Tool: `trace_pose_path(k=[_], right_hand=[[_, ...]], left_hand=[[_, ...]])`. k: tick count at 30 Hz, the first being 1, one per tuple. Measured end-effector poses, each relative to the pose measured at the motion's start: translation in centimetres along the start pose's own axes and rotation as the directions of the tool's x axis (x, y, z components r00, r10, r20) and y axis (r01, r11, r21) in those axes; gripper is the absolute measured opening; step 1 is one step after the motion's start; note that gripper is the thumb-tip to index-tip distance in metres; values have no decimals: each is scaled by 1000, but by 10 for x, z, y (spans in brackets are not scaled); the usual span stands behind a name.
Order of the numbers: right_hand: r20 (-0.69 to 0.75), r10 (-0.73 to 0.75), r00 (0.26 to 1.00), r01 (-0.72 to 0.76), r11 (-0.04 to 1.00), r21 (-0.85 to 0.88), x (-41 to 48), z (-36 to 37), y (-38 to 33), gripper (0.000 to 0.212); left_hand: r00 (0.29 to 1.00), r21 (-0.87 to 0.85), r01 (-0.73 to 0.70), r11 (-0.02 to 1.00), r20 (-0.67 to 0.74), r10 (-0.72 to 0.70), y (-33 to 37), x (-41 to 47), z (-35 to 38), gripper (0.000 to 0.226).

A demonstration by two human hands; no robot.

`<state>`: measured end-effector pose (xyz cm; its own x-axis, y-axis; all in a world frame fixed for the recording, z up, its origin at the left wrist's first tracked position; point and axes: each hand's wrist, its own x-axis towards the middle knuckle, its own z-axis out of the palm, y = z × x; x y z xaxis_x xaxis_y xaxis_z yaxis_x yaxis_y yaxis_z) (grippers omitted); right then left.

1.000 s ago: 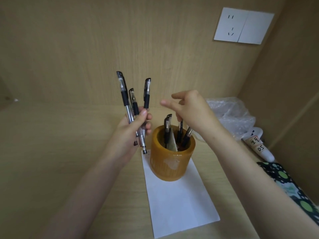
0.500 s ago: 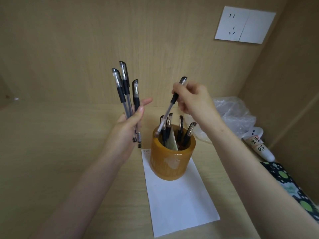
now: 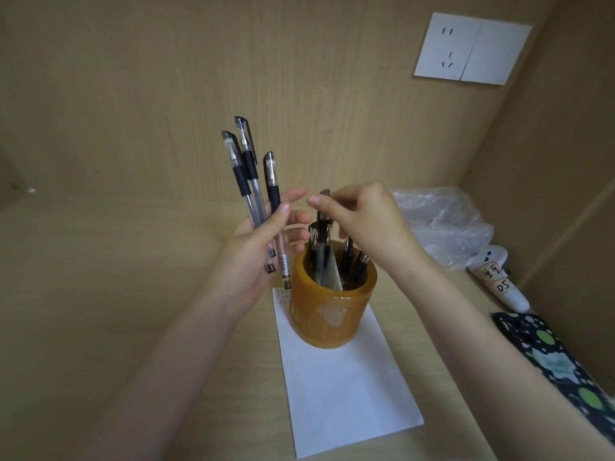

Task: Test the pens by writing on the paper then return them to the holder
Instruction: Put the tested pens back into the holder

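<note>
An amber round pen holder [image 3: 332,311] stands on the far end of a white paper sheet [image 3: 346,387] on the wooden desk. Several black capped pens [image 3: 352,261] stick up inside it. My left hand [image 3: 256,257] is raised left of the holder and grips three clear gel pens [image 3: 248,181] with black caps pointing up. My right hand [image 3: 362,221] hovers over the holder and pinches the top of one more pen [image 3: 322,227], whose lower end reaches down into the holder.
A crumpled clear plastic bag [image 3: 439,221] lies at the back right. Beside it rests a white labelled tube [image 3: 499,281]. A dark cloth with green dots [image 3: 545,357] covers the right edge. A wall socket [image 3: 472,48] sits high on the back panel.
My right hand has come down with its pen, from tilted above the holder to upright with its end inside. The left hand holds its three pens in about the same place.
</note>
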<state>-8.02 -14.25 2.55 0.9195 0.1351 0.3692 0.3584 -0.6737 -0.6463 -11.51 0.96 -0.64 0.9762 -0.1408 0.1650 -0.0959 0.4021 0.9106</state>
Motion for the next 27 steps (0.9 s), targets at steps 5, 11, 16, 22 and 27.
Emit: trace_pose_path(k=[5, 11, 16, 22, 27], right_hand=[[-89, -42, 995, 59, 979, 195, -1, -8, -16, 33], [167, -4, 986, -69, 902, 427, 3, -1, -27, 38], [-52, 121, 991, -67, 803, 592, 7, -14, -13, 24], [-33, 50, 998, -40, 966, 256, 4, -5, -2, 26], [-63, 28, 998, -27, 999, 20, -1, -4, -5, 51]], left_hand=[[992, -1, 66, 998, 111, -66, -1, -2, 5, 24], [955, 26, 119, 993, 270, -121, 1, -6, 13, 20], [993, 104, 23, 994, 111, -34, -1, -7, -3, 31], [997, -86, 60, 994, -34, -63, 0, -5, -16, 18], [983, -35, 108, 993, 156, -102, -1, -7, -10, 16]])
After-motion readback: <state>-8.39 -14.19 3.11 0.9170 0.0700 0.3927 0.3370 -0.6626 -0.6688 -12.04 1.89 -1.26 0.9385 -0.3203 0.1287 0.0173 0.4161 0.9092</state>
